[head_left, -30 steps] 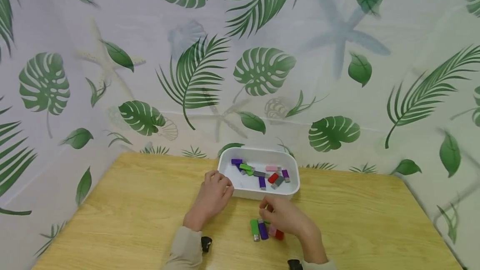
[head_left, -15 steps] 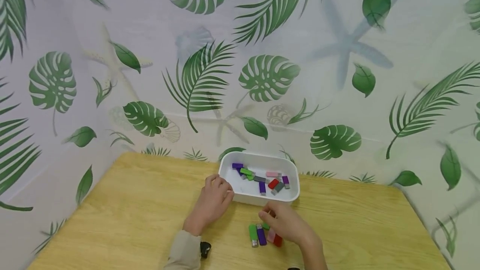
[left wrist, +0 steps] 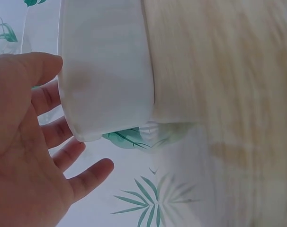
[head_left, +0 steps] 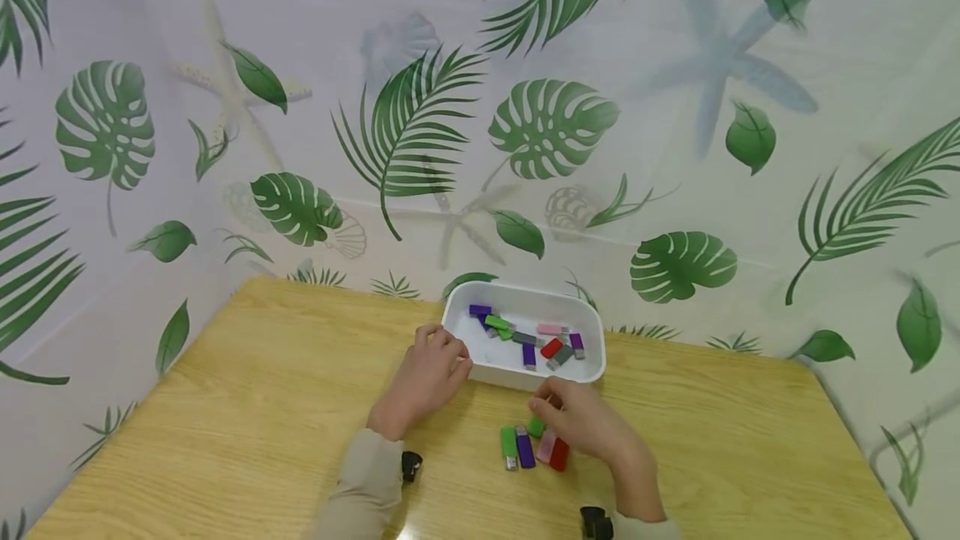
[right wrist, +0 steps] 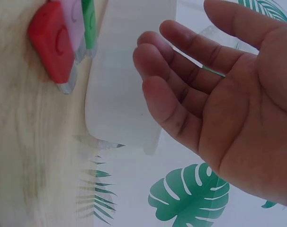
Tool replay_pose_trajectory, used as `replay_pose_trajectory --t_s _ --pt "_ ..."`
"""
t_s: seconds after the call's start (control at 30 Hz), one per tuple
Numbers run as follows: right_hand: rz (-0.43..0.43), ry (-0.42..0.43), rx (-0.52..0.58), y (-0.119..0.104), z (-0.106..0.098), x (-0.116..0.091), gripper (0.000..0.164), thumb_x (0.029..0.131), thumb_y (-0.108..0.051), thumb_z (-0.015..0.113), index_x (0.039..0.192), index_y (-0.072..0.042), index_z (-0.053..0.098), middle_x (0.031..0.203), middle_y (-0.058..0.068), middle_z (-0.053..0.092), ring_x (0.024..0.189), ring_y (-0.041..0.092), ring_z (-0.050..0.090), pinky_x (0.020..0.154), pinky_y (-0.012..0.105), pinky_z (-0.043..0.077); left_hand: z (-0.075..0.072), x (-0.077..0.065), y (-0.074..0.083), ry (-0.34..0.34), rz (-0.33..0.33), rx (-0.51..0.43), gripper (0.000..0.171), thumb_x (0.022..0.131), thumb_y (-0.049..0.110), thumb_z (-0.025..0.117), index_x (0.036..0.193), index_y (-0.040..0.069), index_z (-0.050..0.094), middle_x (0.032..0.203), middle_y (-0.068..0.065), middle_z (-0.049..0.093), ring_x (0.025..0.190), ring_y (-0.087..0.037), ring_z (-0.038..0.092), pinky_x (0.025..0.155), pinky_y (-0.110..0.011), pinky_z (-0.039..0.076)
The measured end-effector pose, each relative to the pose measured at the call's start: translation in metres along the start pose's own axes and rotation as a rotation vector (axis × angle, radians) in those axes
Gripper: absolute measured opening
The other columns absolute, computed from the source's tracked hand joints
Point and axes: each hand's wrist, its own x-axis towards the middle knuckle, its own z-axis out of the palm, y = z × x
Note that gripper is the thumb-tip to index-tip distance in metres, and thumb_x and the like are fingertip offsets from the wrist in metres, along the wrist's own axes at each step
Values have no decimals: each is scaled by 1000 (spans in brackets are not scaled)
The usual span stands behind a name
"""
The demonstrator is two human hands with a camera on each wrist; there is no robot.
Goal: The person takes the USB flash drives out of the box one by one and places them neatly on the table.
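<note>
- On the light wood-grain table [head_left: 277, 407], near its back edge: white plastic tray [head_left: 498, 374], rectangular, rounded corners, upright
- Left hand [head_left: 423, 369] at the tray's left front corner, thumb on the rim, index and middle fingers bent round it in a light hold; ring and little fingers loose, off the tray
- Right hand [head_left: 583, 417] in front of the tray, above the table; fingers half curled, gap between thumb and fingers, nothing held
- Under and beside it, five plastic USB sticks in a loose row: green stick [head_left: 509, 444], metal plug toward the person; purple stick [head_left: 524, 448] just beside, plug pointing away; second green stick [head_left: 536, 426] farther back, partly hidden by the right hand; pink stick [head_left: 547, 446] and red stick [head_left: 559, 454] side by side at the right end
- Inside tray, more USB sticks: purple and green ones [head_left: 497, 322] overlapping at left, grey one [head_left: 525, 338] mid, red one [head_left: 552, 348] against another grey [head_left: 562, 357], pink one [head_left: 550, 329] behind
- Beige sleeves [head_left: 363, 477], black wrist devices [head_left: 411, 466]
- Behind: white sheet [head_left: 585, 40] with green leaf print
</note>
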Motion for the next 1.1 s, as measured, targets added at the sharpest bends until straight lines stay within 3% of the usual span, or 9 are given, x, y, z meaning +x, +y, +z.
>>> replay_pose_trajectory --t_s 0.37,0.6,0.73,0.87,1.1 --pt "1 23 -29 -3 5 -1 12 98 -16 62 97 -6 68 83 2 64 71 13 55 68 30 49 2 -3 1 16 28 -8 22 101 22 54 96 11 72 106 -11 62 123 -38 42 95 -54 47" --pt "-20 164 -49 -13 2 9 13 98 -15 61 101 -5 69 81 -1 62 71 13 53 66 26 49 -2 4 4 30 43 -17 21 101 22 53 96 11 71 106 -10 63 125 -37 42 98 -53 45" --pt "-54 248 -102 -18 -5 22 11 97 -14 62 100 -6 69 83 -2 63 73 13 54 67 27 49 -5 9 5 26 39 -5 21 101 21 53 96 10 70 106 -11 63 125 -37 42 99 -53 45" --pt "-99 282 -174 -22 -21 43 9 95 -11 62 98 -4 68 89 4 67 78 16 58 71 33 52 -8 11 5 -3 -10 14 21 102 22 52 99 9 69 110 -11 62 127 -38 41 98 -53 46" --pt "-55 243 -201 -19 -31 66 11 93 -9 63 99 -2 69 95 8 69 86 21 62 81 40 54 -5 2 8 -72 -27 -8 21 101 22 54 103 8 69 113 -12 61 130 -40 38 101 -54 44"
